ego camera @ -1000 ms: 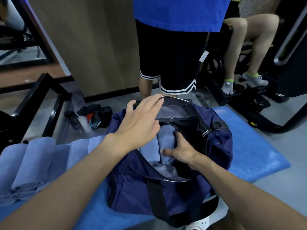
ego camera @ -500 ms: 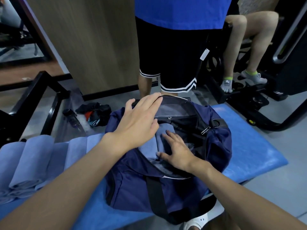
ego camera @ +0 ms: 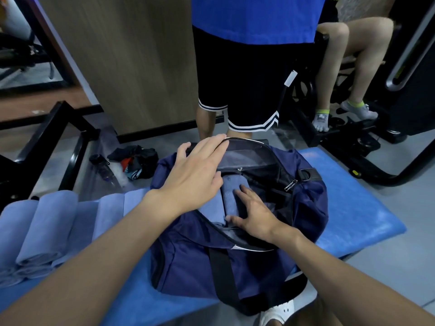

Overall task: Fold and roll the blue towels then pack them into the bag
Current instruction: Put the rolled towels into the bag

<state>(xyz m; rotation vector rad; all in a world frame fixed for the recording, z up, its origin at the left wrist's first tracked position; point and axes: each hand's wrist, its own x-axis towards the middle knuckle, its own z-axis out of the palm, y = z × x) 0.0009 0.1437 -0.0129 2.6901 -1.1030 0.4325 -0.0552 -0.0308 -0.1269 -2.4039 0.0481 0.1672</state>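
— Tagging towels first: where are they?
— Two rolled blue towels (ego camera: 213, 208) lie side by side inside the open navy bag (ego camera: 188, 262), in the left part of the opening. More loose rolls (ego camera: 47, 227) sit in a row at the left end of the surface (ego camera: 353, 196), just beside the bag, with some stacked at the near-left corner.
— Bag position?
— Middle of the surface, reaching its near edge. The flap (ego camera: 244, 158) stands up on the far side, a zipper pull (ego camera: 290, 184) hangs at the right rim, and a black strap (ego camera: 221, 274) runs down the near wall.
— Hands?
— The right hand (ego camera: 254, 215) is in the opening with its grip spread. Its fingers lie flat on the right-hand roll and the thumb is at that roll's near end. The left hand (ego camera: 195, 177) is over the bag's far-left rim, grip also spread, fingers straight, tips at the flap's edge. Contact there: cannot tell. It holds nothing.
— Surroundings, quick?
— Beyond the far edge stands a person in blue shirt and black shorts (ego camera: 247, 78). To the right are a seated person's legs in grey toe socks (ego camera: 321, 118), on gym equipment. A dark bottle (ego camera: 103, 169) and a heap of dark clothes (ego camera: 138, 161) lie on the floor off the far-left corner. A white sandal (ego camera: 277, 311) shows below the near edge.
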